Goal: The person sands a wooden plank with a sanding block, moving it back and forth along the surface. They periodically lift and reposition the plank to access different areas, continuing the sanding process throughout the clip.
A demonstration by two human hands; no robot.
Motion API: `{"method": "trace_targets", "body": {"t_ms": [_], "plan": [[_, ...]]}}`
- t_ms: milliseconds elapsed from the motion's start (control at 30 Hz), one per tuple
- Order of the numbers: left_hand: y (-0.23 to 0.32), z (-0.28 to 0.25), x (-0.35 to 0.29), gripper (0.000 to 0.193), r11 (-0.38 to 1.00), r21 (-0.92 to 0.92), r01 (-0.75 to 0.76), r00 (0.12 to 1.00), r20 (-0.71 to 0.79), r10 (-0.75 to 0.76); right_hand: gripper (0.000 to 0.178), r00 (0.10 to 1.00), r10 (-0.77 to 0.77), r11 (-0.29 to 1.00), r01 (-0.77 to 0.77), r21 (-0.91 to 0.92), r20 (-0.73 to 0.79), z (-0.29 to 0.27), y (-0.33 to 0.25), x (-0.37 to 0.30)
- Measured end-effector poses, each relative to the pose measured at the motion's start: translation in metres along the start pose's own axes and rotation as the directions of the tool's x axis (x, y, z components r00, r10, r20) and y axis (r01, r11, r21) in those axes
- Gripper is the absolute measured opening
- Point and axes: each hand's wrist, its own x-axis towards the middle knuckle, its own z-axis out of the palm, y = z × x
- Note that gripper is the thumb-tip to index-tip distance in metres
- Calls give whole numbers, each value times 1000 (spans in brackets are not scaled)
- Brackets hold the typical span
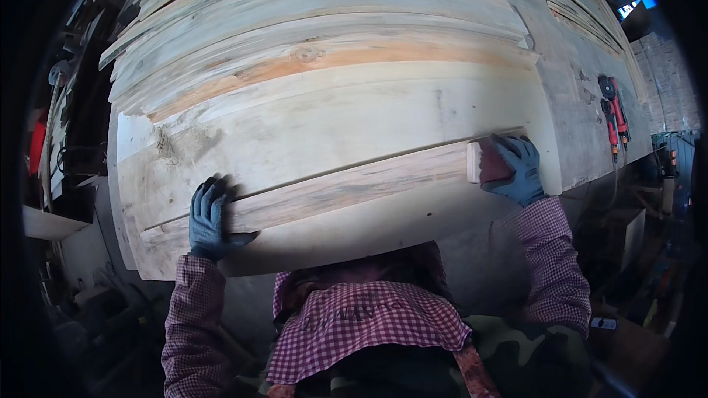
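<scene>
A long narrow wooden board point(354, 183) lies aslant on a pale worktop point(317, 121), its right end farther from me. Near its left end is my left hand point(209, 218) in a blue-grey work glove with dark fingertips. The fingers reach over the board to its far edge and the thumb lies along its near edge, gripping it. At the right end, my gloved right hand point(523, 169) is closed around a sanding block point(473, 162), a piece of wood with dark red abrasive paper about it. The block rests on the board; its underside is hidden.
Several long planks point(317, 15) lie stacked across the far side of the worktop. To the right are red-and-black power tools point(613, 114) with a cord, and a bundle of thin wooden strips point(579, 15) farther back. Sawdust point(166, 144) sits at the left.
</scene>
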Motion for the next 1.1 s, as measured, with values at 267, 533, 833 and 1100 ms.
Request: {"method": "trace_targets", "body": {"t_ms": [267, 533, 833, 1100], "plan": [[7, -2, 9, 89, 999, 5, -34, 999, -34, 34, 87, 955, -295, 931, 294, 218, -28, 17, -180, 60], [-5, 5, -4, 90, 999, 32, -11, 1000, -27, 12, 85, 942, -333, 914, 335, 231, -45, 33, -276, 103], [-1, 11, -2, 91, 1000, -1, -10, 998, -64, 10, 92, 710, 704, 684, -682, -259, -9, -5, 13, 46], [-5, 9, -8, 91, 999, 51, -4, 998, -65, 7, 103, 885, -315, 949, 295, 111, 344, 3, -214, 131]]}}
